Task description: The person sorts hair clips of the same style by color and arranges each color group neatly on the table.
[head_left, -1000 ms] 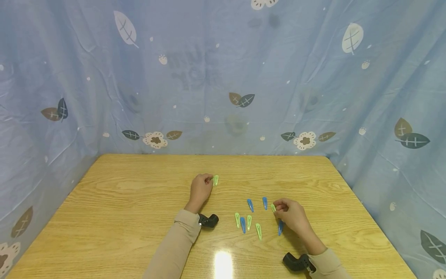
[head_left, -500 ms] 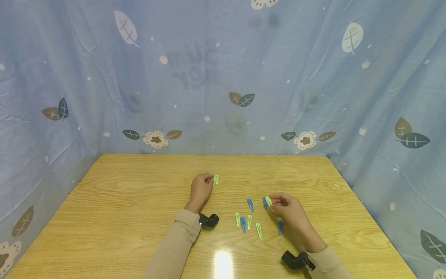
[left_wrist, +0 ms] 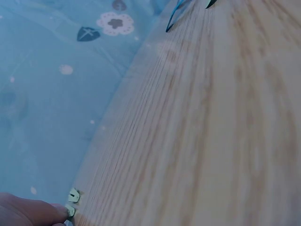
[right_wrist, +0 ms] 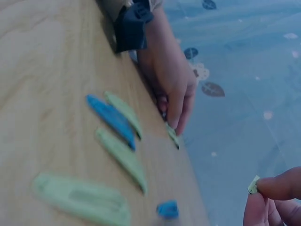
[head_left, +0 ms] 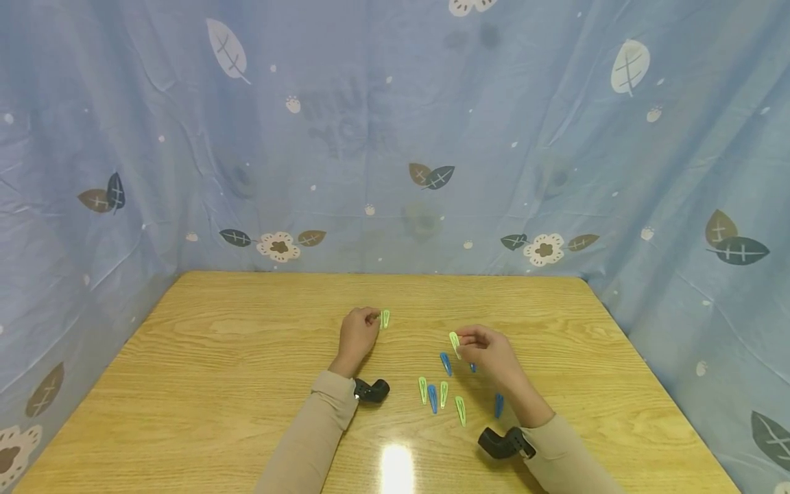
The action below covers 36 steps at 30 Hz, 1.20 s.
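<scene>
My left hand (head_left: pixel 358 341) is at the back of the table, pinching a green snap hair clip (left_wrist: pixel 70 210) at its fingertips. Right beside it another green hair clip (head_left: pixel 386 319) lies on the wood. Between thumb and fingers, my right hand (head_left: pixel 492 355) holds up a green snap hair clip (head_left: pixel 455 344) over the table. Just below that hand lie a blue hair clip (head_left: pixel 446 364) and a second blue hair clip (head_left: pixel 473 367), which the hand partly covers.
Nearer the front of the wooden table (head_left: pixel 216 384) lie several loose clips, among them a green clip (head_left: pixel 461 411), a blue clip (head_left: pixel 433 398) and another blue clip (head_left: pixel 499 405) under the right forearm. A patterned blue curtain (head_left: pixel 345 171) surrounds the table's back and sides.
My right hand has lifted its green clip and carried it left and toward the back, past the two blue clips. The left hand has stayed in place.
</scene>
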Tool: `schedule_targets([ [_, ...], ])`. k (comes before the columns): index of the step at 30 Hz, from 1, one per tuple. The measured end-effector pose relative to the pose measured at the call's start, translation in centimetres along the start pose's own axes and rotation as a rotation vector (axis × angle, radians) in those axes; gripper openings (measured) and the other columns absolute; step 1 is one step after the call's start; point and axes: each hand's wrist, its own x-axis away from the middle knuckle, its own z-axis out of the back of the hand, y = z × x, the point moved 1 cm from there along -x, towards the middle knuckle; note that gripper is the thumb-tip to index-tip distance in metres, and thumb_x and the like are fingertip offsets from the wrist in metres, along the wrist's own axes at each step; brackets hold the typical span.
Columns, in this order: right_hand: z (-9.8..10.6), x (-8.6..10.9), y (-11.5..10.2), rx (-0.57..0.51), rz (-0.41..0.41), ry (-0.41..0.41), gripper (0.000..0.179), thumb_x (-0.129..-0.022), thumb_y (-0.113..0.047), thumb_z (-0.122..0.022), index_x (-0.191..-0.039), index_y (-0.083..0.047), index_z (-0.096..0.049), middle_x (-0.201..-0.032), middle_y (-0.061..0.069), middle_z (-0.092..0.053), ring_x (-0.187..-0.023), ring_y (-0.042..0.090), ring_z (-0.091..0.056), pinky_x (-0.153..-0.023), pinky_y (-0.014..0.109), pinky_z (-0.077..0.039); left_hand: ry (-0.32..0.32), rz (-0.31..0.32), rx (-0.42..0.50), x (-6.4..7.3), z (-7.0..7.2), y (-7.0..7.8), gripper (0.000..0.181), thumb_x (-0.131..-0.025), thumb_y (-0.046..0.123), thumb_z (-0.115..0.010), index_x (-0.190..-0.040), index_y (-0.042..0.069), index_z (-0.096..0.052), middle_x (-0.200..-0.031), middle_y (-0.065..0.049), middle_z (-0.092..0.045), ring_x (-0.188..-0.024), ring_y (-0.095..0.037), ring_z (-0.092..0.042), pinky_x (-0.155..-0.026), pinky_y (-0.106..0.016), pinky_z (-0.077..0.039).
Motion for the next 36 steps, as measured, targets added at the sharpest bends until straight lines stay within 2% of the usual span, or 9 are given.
schedule_targets([
  [3, -0.8, -0.9, -0.7, -0.007, 0.028, -0.023, 0.035, -0.086, -0.006, -0.064, -0.119, 0.003, -0.058, -0.097, 0.011, -0.059, -0.083, 0.017, -0.059, -0.077, 0.034, -0.053, 0.006, -0.009, 0.004, 0.0, 0.0, 0.0, 0.018, -0.088, 0.006, -0.063, -0.103, 0.002, -0.072, -0.082, -0.008, -0.062, -0.072, -0.017, -0.053, -0.064, -0.029, -0.045],
  [8, -2.3, -2.5, -1.4, -0.047, -0.003, -0.026, 0.034, -0.086, -0.005, -0.063, -0.119, 0.003, -0.059, -0.094, 0.008, -0.059, -0.079, 0.015, -0.059, -0.076, 0.032, -0.053, 0.005, -0.015, 0.006, -0.1, 0.1, 0.0, 0.017, -0.088, 0.006, -0.063, -0.102, 0.001, -0.072, -0.08, -0.007, -0.062, -0.07, -0.016, -0.052, -0.062, -0.028, -0.044],
  [18, -4.9, -5.1, -2.0, -0.099, -0.022, -0.019, 0.031, -0.085, -0.001, -0.062, -0.116, 0.005, -0.06, -0.089, 0.007, -0.06, -0.072, 0.012, -0.059, -0.078, 0.039, -0.054, 0.003, -0.014, 0.016, 0.0, 0.1, 0.0, 0.017, -0.088, 0.006, -0.062, -0.101, 0.001, -0.072, -0.079, -0.007, -0.061, -0.07, -0.015, -0.052, -0.062, -0.028, -0.044],
  [25, -6.4, -6.3, -2.3, -0.204, -0.064, -0.021, 0.032, -0.086, 0.0, -0.062, -0.117, 0.005, -0.059, -0.091, 0.007, -0.058, -0.077, 0.014, -0.058, -0.084, 0.04, -0.053, 0.014, -0.015, 0.011, 0.0, 0.1, -0.1, 0.016, -0.087, 0.005, -0.063, -0.1, 0.001, -0.072, -0.078, -0.007, -0.06, -0.069, -0.015, -0.051, -0.061, -0.028, -0.044],
  [32, -7.5, -7.5, -2.1, -0.182, -0.084, -0.009, 0.03, -0.086, 0.0, -0.061, -0.116, 0.003, -0.059, -0.091, 0.007, -0.057, -0.08, 0.019, -0.06, -0.084, 0.039, -0.053, 0.015, -0.011, 0.005, 0.0, 0.0, -0.1, 0.016, -0.087, 0.005, -0.063, -0.1, 0.001, -0.072, -0.077, -0.007, -0.06, -0.069, -0.015, -0.05, -0.061, -0.028, -0.043],
  [36, -8.3, -8.2, -2.0, -0.164, -0.092, 0.002, 0.028, -0.086, 0.001, -0.061, -0.114, 0.005, -0.06, -0.087, 0.007, -0.057, -0.076, 0.017, -0.06, -0.08, 0.036, -0.054, 0.014, -0.011, -0.006, -0.1, 0.0, -0.1, 0.016, -0.087, 0.005, -0.063, -0.099, 0.001, -0.072, -0.077, -0.006, -0.06, -0.068, -0.015, -0.05, -0.061, -0.027, -0.043],
])
